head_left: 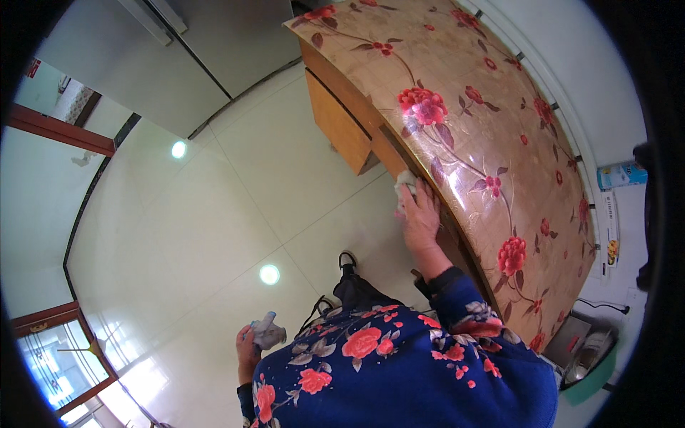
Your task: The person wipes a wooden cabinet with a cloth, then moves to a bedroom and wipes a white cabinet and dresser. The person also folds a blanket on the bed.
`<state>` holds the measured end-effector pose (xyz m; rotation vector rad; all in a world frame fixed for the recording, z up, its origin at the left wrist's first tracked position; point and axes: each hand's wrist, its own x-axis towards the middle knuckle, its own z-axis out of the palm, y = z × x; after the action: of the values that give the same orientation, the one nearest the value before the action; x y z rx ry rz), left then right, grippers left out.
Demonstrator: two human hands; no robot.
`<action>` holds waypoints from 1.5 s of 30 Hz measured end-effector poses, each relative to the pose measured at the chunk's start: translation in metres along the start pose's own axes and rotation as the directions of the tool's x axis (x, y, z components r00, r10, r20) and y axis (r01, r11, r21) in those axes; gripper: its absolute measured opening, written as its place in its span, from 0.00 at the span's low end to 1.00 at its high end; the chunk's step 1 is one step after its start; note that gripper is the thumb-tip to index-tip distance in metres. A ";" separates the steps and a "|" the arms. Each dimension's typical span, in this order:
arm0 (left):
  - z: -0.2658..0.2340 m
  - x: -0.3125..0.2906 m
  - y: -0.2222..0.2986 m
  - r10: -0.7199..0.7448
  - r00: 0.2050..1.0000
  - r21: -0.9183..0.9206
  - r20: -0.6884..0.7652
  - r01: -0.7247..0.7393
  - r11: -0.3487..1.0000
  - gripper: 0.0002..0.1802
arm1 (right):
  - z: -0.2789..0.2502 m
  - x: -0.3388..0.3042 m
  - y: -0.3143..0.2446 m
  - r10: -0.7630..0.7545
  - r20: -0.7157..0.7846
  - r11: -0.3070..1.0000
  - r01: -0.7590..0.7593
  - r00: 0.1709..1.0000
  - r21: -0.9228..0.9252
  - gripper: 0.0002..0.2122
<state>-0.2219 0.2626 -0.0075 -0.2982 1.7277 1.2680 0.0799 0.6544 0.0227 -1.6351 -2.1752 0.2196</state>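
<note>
My right hand (pixel 422 214) presses a crumpled pale cloth (pixel 405 180) against the wooden front edge of a desk (pixel 391 155), just below its top. The fingers are bent over the cloth and hide part of it. A shiny beige tablecloth (pixel 457 135) with red flowers covers the desktop. Low on the left, my left hand (pixel 246 347) is closed round a pale grey object (pixel 268 332) with a light blue tip. Its shape resembles a spray bottle's head, but its lower part is hidden. That hand is away from the desk, over the tiled floor (pixel 214 235).
Grey cabinet doors (pixel 128 71) stand at the far left. Along the wall behind the desk are a blue can-like container (pixel 621 175) and a black cord (pixel 603 306). A green basin (pixel 594 385) sits at the right. My shoe (pixel 347 259) is beside the desk.
</note>
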 end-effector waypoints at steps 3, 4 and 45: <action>0.009 0.000 0.002 0.012 1.000 -0.050 0.022 -0.011 0.999 0.14 | 0.022 0.027 -0.010 -0.165 -0.035 0.973 0.157 0.986 -0.168 0.19; 0.012 0.000 0.003 0.008 1.000 -0.073 0.014 -0.007 0.997 0.14 | 0.029 0.039 -0.014 -0.184 -0.045 0.980 0.180 0.982 -0.088 0.19; -0.057 0.044 0.064 0.038 0.993 0.355 0.114 -0.076 0.932 0.15 | -0.014 0.037 -0.060 -0.025 -0.242 0.993 0.051 0.970 0.102 0.14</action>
<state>-0.3181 0.2567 -0.0016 0.0335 1.8463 0.9633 0.0245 0.6693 0.0658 -1.4766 -1.9749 0.1177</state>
